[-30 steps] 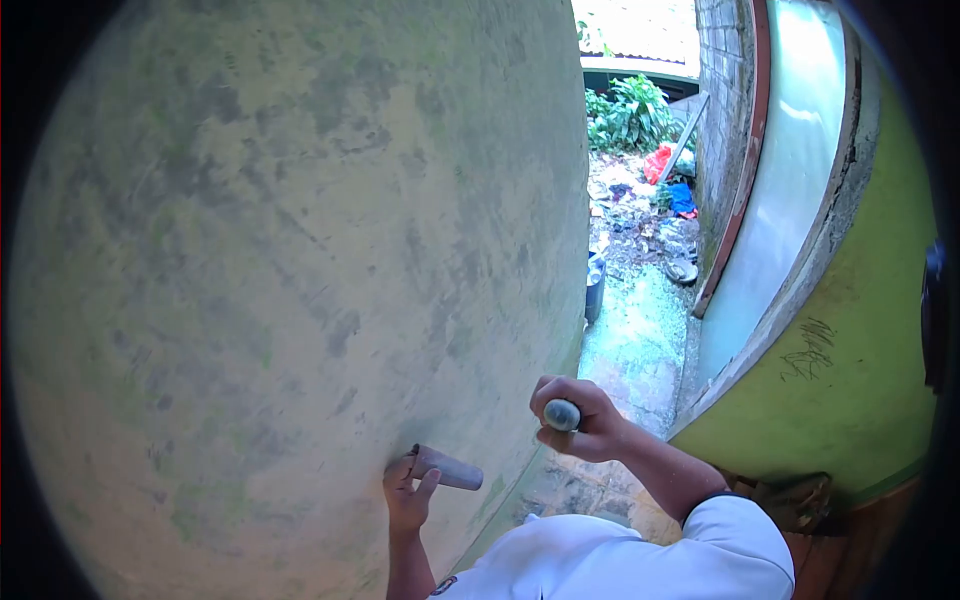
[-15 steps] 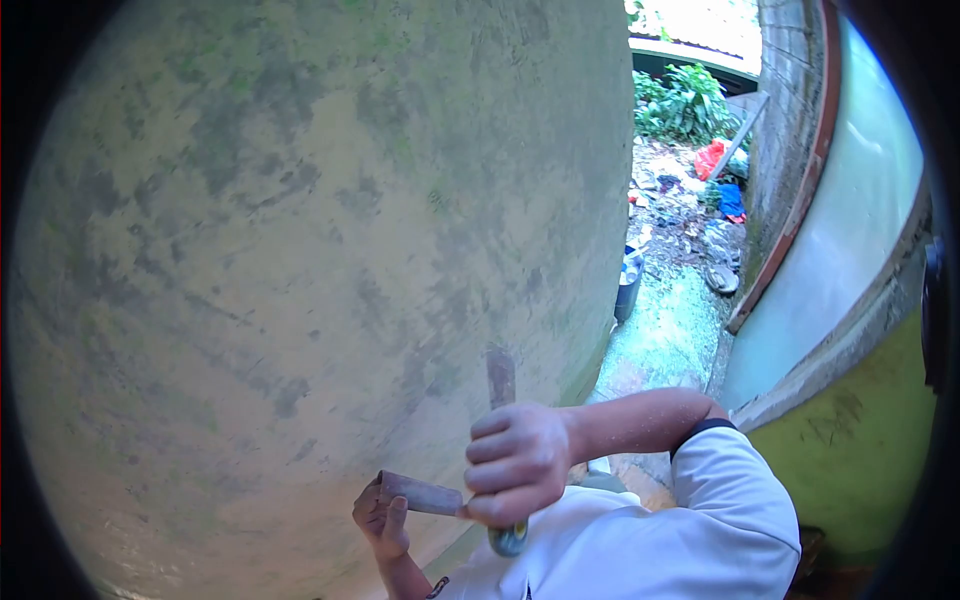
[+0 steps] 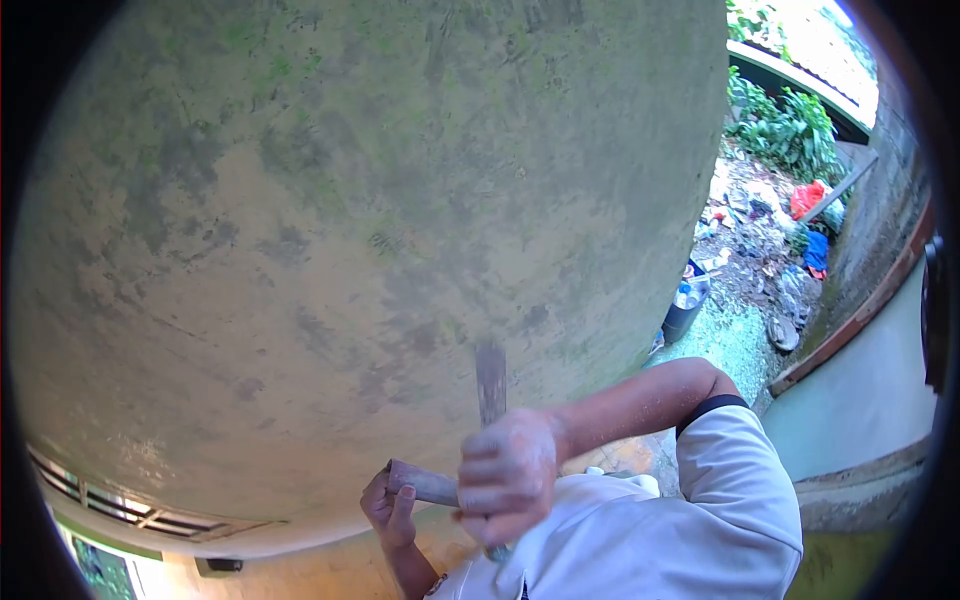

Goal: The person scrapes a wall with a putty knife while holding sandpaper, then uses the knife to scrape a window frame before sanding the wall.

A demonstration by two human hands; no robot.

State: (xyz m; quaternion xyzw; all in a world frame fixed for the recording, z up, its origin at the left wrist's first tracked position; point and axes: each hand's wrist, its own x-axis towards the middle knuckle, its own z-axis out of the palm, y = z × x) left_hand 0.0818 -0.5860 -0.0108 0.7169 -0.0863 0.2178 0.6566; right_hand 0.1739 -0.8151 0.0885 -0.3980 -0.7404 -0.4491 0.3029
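Note:
In the head view, my right hand (image 3: 508, 470) is closed in a fist around the handle of a scraper (image 3: 491, 382). Its narrow, dull-stained blade points up, and the tip overlaps the wall (image 3: 300, 260), which is pale plaster with grey and green blotches. The handle's lower end shows just beneath the fist. My left hand (image 3: 388, 512), lower and to the left, grips a grey-brown flat piece with a reddish-brown edge (image 3: 425, 484) between thumb and fingers. That piece's right end reaches the right fist; its exact kind I cannot tell.
A slatted vent opening (image 3: 140, 512) lies at lower left. On the right, a passage leads past a dark bucket (image 3: 686, 300) with things in it to littered ground with a red bag (image 3: 806, 199) and green plants (image 3: 795, 130). A wooden-edged panel (image 3: 850, 340) stands at far right.
The view has turned, so the passage sits further right and the slatted opening shows at lower left. My right hand is slightly blurred; both hands keep their holds.

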